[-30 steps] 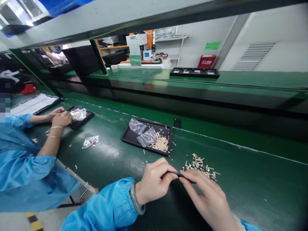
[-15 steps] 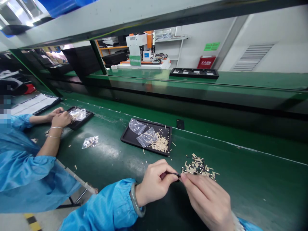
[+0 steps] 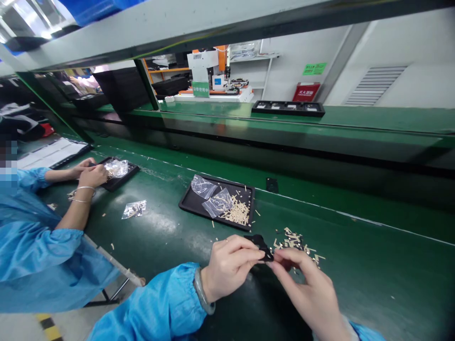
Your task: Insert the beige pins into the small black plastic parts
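Note:
My left hand (image 3: 227, 263) grips a thin, flat black plastic part (image 3: 261, 244) between thumb and fingers, its broad side partly showing. At the right end of this part, the thumb and forefinger of my right hand (image 3: 307, 282) are closed in a pinch on its edge. Any small piece between those fingertips is too hidden to make out. Just behind my right hand lies a loose pile of small beige strips and dark bits (image 3: 293, 239). A black tray (image 3: 188, 201) beyond my left hand carries beige strips (image 3: 237, 213) and two clear plastic bags (image 3: 217, 202).
On the green table (image 3: 373, 255), another black part (image 3: 272, 185) lies near the back line. A small clear bag (image 3: 134, 209) rests at left. There, a co-worker in blue sleeves (image 3: 39, 241) handles something over a second tray (image 3: 122, 182). A shelf beam (image 3: 227, 26) crosses overhead.
The black part in my left hand has turned from edge-on to show more of its broad side. My right fingers have shifted slightly and spread from a flatter pose at its end.

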Demonstrator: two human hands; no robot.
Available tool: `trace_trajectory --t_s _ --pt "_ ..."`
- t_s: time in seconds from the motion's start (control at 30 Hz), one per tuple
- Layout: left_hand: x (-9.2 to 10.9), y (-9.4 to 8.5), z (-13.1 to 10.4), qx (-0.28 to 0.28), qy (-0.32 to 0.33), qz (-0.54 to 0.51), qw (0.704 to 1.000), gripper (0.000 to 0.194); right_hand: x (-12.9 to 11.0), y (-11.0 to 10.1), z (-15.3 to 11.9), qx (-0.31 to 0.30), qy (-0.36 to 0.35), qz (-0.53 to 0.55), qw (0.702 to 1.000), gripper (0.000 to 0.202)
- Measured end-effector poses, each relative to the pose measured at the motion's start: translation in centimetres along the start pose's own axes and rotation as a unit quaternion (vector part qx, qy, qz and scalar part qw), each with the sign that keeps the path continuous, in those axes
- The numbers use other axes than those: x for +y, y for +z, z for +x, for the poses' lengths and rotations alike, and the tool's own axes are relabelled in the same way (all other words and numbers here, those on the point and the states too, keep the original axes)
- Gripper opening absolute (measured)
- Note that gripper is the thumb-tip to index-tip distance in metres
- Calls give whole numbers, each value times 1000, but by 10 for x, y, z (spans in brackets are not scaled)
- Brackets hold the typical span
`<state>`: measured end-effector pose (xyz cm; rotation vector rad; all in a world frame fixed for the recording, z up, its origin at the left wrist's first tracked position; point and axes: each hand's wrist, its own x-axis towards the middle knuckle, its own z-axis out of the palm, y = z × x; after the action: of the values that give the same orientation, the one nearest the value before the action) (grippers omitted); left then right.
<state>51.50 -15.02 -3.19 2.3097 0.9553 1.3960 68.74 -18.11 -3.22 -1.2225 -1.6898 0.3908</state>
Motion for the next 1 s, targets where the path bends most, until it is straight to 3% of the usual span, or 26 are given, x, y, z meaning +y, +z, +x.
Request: trace_trajectory --t_s 0.13,0.27,0.4,0.7,1.0 --pt "-4 -3 2 1 73 61 995 18 -3 -2 7 -79 155 144 974 13" --pt "-6 -6 3 11 125 111 986 21 -10 -6 15 -152 322 327 875 22" --pt "-5 -11 4 -2 164 150 975 19 -14 -7 16 -192 376 412 807 24" --pt "-2 -13 8 -4 232 187 955 14 -8 -4 12 -200 387 447 781 24" --pt "-4 -12 8 -17 238 178 955 14 -9 -2 12 -180 386 461 778 23"
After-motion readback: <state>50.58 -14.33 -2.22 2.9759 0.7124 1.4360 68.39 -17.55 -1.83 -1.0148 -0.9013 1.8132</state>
